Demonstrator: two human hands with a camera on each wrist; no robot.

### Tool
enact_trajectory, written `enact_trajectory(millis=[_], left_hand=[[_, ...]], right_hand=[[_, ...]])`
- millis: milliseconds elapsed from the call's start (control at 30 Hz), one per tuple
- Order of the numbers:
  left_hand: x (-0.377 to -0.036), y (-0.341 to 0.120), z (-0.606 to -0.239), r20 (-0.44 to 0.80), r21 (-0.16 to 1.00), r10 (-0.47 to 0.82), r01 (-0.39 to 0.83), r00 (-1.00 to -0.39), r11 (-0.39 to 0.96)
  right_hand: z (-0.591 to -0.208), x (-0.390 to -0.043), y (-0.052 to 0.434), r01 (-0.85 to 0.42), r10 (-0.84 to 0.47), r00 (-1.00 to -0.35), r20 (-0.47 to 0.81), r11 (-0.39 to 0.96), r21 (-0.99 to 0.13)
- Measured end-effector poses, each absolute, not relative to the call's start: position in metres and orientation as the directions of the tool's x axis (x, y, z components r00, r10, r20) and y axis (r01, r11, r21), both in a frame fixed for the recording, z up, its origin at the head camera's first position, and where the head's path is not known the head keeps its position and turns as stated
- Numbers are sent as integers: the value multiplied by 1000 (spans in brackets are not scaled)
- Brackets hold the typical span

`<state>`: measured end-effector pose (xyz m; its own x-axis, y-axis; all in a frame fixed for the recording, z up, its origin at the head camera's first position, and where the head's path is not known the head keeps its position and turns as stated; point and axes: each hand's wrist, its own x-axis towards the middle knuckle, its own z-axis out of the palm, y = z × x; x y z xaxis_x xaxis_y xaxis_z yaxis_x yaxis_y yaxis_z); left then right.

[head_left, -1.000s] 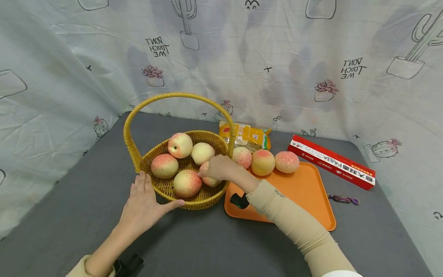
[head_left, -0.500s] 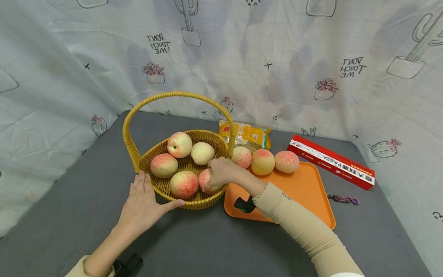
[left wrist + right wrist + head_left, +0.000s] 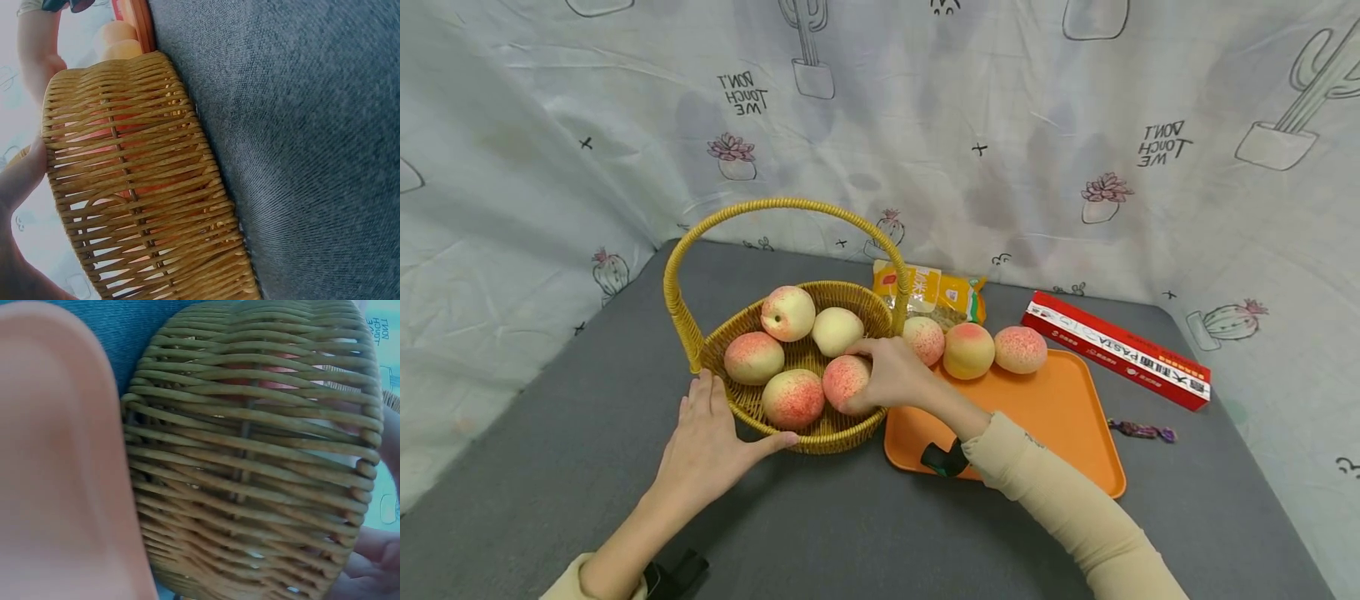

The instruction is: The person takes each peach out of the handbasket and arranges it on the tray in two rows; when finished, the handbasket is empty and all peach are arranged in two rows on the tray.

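Note:
A yellow wicker basket (image 3: 842,442) with a tall arched handle holds several blush-red peaches, among them one at the front (image 3: 793,399) and a paler one (image 3: 837,332). Inside it my right hand (image 3: 895,375) reaches over the right rim and grips a reddish peach (image 3: 846,383), its fingers and thumb about the fruit's right side. My left hand (image 3: 703,446) rests spread against the basket's left front, fingers at the left rim and thumb on the front rim. In the left wrist view the thumb (image 3: 28,172) lies at the rim of the woven wall (image 3: 137,175).
Right of the basket lies an orange tray (image 3: 1045,417), with three peaches (image 3: 968,351) along its back edge. Behind are a yellow food bag (image 3: 936,292) and a red pasta box (image 3: 1116,350). A purple wrapped candy (image 3: 1141,430) lies at the right on the grey tabletop (image 3: 850,533).
The right hand has drawn back slightly with its wrist to the right, and the peach in its grip shows more. The front peach has rolled a little left. The left hand stays put.

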<state>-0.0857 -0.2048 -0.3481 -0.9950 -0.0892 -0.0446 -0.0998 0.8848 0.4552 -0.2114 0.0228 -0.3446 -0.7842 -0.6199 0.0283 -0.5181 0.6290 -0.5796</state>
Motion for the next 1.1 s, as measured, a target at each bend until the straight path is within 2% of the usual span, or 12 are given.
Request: enact_trajectory(millis=[200, 567, 1100], left_hand=[[-86, -205, -348, -42, 457, -86, -96, -995, 884], [-86, -205, -349, -41, 461, -85, -94, -996, 882], [-85, -204, -349, -55, 463, -88, -104, -995, 880]], right_hand=[[-348, -209, 29, -456, -558, -824, 97, 551, -699], [-346, -197, 31, -447, -495, -836, 239, 360, -819], [-330, -192, 50, -464, -406, -827, 389, 104, -880]])
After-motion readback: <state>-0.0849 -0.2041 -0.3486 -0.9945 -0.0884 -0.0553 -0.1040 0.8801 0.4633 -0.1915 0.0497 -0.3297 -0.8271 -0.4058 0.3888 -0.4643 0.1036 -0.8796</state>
